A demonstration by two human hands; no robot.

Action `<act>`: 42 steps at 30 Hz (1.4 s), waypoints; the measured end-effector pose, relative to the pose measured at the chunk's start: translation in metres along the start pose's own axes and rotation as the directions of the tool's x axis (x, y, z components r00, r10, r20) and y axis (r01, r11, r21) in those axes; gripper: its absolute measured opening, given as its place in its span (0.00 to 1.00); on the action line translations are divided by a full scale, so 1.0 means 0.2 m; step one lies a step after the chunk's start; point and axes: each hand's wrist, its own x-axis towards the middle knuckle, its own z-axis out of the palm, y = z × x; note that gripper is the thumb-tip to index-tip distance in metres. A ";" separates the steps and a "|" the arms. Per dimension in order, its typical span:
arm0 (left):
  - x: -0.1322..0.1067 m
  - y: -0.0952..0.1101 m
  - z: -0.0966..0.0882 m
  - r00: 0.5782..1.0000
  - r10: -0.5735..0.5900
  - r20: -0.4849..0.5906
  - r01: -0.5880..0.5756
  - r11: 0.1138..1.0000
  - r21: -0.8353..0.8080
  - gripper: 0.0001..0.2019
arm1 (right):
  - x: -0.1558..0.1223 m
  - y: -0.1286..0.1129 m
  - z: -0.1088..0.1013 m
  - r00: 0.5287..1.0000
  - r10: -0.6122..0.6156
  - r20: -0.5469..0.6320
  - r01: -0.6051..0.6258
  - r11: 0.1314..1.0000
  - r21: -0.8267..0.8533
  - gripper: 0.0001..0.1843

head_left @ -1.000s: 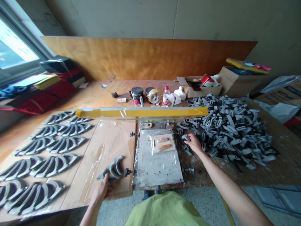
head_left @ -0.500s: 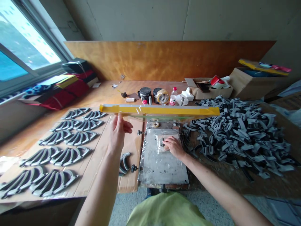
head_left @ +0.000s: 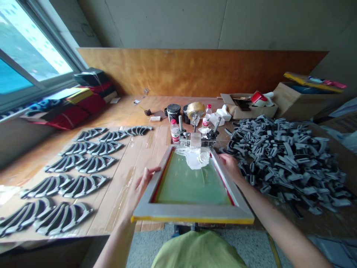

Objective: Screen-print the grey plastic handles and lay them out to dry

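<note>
A screen-printing frame (head_left: 192, 217) lies tilted over the work spot, its green mesh (head_left: 192, 184) facing up and yellow tape along its near edge. A smear of white ink (head_left: 196, 158) sits at the far end of the mesh, by the metal hinge clamps (head_left: 195, 138). My left hand (head_left: 143, 184) holds the frame's left rail. My right hand (head_left: 230, 167) grips the right rail. The frame hides the metal plate below it. Rows of grey-and-black curved moulded parts (head_left: 83, 184) lie on cardboard to my left.
A large heap of loose grey parts (head_left: 284, 163) lies to my right. Ink tins (head_left: 173, 112), a tape roll (head_left: 195, 111), plastic bottles (head_left: 174, 136) and cardboard boxes (head_left: 248, 108) stand along the far side, before a plywood board (head_left: 195, 70).
The frame has swung down from its raised position and now covers the plate. Both hands have moved onto its side rails. A curved part near the plate is no longer visible there.
</note>
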 end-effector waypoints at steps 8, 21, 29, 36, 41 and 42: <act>-0.03 -0.60 0.14 0.980 -0.192 0.050 0.192 0.981 0.001 0.44 | 0.33 -0.38 0.23 0.909 -0.340 0.240 0.415 0.693 -0.590 0.26; -0.02 -0.71 0.16 0.968 -0.236 0.082 0.240 0.970 -0.029 0.37 | 0.00 -0.32 0.23 0.676 -0.301 0.673 0.677 0.615 -0.404 0.14; -0.02 -0.71 0.15 0.971 -0.233 0.057 0.233 0.972 0.000 0.37 | 0.05 -0.34 0.21 0.706 -0.272 0.653 0.640 0.640 -0.425 0.13; -0.02 -0.68 0.15 0.969 -0.242 0.043 0.244 0.969 -0.048 0.39 | -0.17 -0.22 0.29 0.670 -0.474 0.572 0.730 0.560 -0.391 0.18; -0.03 -0.59 0.14 0.964 -0.257 0.071 0.261 0.964 -0.047 0.40 | 0.07 -0.37 0.21 0.774 -0.357 0.523 0.596 0.689 -0.412 0.25; -0.04 -0.55 0.13 0.961 -0.266 0.079 0.271 0.961 -0.055 0.40 | 0.15 -0.41 0.22 0.813 -0.317 0.488 0.542 0.717 -0.438 0.28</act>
